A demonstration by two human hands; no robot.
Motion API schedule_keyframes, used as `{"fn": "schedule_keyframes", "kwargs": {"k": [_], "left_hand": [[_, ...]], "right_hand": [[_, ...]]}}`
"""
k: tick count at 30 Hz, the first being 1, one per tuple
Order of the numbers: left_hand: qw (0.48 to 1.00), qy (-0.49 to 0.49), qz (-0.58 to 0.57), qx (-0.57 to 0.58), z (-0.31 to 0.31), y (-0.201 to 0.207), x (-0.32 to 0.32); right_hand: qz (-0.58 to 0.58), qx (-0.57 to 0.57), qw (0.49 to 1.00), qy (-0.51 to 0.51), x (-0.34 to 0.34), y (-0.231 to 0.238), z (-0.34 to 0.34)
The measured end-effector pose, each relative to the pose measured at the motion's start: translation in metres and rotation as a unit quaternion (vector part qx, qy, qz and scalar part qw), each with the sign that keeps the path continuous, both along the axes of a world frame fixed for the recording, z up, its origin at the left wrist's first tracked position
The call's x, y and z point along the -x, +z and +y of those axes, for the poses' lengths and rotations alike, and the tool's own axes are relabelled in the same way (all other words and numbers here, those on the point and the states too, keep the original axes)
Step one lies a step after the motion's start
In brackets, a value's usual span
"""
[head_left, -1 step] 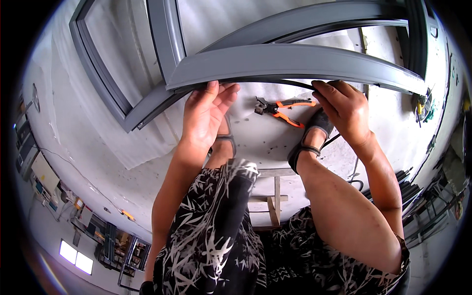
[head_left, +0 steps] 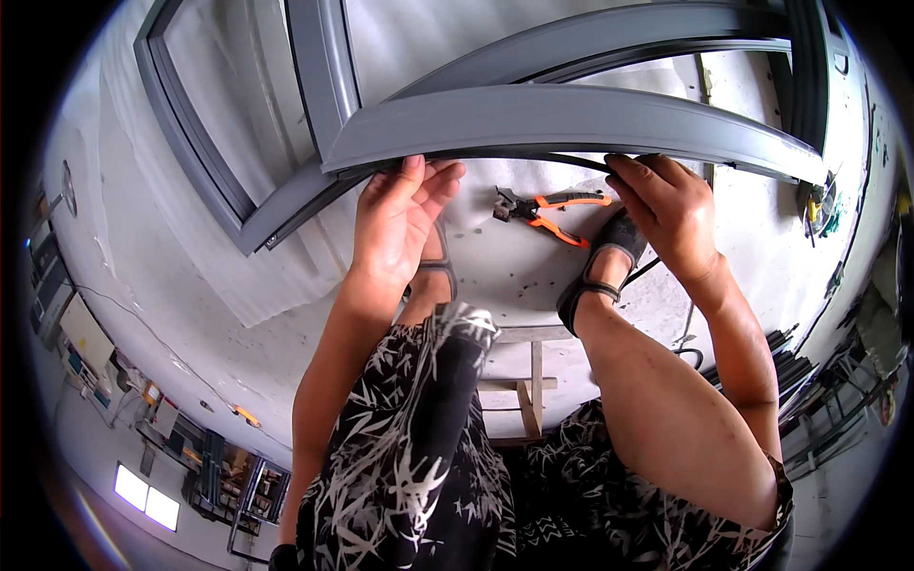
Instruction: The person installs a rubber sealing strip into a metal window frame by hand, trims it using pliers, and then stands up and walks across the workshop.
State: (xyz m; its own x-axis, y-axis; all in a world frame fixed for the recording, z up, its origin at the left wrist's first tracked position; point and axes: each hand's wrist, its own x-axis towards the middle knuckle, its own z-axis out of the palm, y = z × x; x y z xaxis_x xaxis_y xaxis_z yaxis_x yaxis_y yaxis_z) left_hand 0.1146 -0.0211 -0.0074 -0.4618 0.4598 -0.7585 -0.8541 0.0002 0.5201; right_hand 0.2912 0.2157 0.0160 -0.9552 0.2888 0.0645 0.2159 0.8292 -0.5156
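Observation:
A grey metal window frame [head_left: 571, 116] stretches across the upper part of the view, with mitred corners. Along its near lower edge runs a thin black rubber strip [head_left: 569, 160], bowing slightly away from the profile in the middle. My right hand [head_left: 674, 207] pinches this strip between thumb and fingers, close to the frame's right part. Further left, my left hand [head_left: 392, 221] touches the same edge with its thumb, palm turned up and fingers loosely apart. Orange-and-black pliers [head_left: 547, 213] lie on the floor below the frame, between my feet.
Under my legs is a wooden stool or trestle [head_left: 536, 385]. Dark lengths of profile [head_left: 776, 366] are stacked at the right. An orange tool [head_left: 247, 416] lies on the floor at left, and shelves with stock [head_left: 249, 495] stand at lower left. Whitish sheeting [head_left: 252, 271] covers part of the floor.

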Motion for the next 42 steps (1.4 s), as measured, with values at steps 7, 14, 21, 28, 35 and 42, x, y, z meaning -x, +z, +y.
{"fn": "schedule_keyframes", "kwargs": {"k": [7, 14, 21, 28, 35, 42], "left_hand": [[1.000, 0.000, -0.004, 0.011, 0.001, 0.000, -0.002], [0.999, -0.021, -0.031, 0.000, 0.008, -0.001, -0.002], [0.999, -0.022, -0.026, -0.010, 0.004, -0.005, -0.005], [0.998, -0.065, -0.012, -0.024, 0.018, -0.007, -0.005], [0.997, -0.056, -0.038, -0.045, 0.014, -0.014, -0.008], [0.997, -0.073, -0.003, -0.040, 0.016, -0.013, -0.006]], "right_hand": [[0.015, -0.009, 1.000, 0.008, 0.005, 0.002, 0.003], [0.025, -0.018, 0.999, 0.013, 0.006, 0.001, 0.005], [0.025, 0.001, 1.000, -0.013, 0.003, -0.005, 0.003], [0.023, 0.009, 1.000, -0.011, 0.003, -0.002, 0.005], [0.024, 0.006, 1.000, -0.016, 0.000, -0.005, 0.005], [0.024, 0.003, 0.999, -0.023, 0.003, -0.004, 0.002]]}}
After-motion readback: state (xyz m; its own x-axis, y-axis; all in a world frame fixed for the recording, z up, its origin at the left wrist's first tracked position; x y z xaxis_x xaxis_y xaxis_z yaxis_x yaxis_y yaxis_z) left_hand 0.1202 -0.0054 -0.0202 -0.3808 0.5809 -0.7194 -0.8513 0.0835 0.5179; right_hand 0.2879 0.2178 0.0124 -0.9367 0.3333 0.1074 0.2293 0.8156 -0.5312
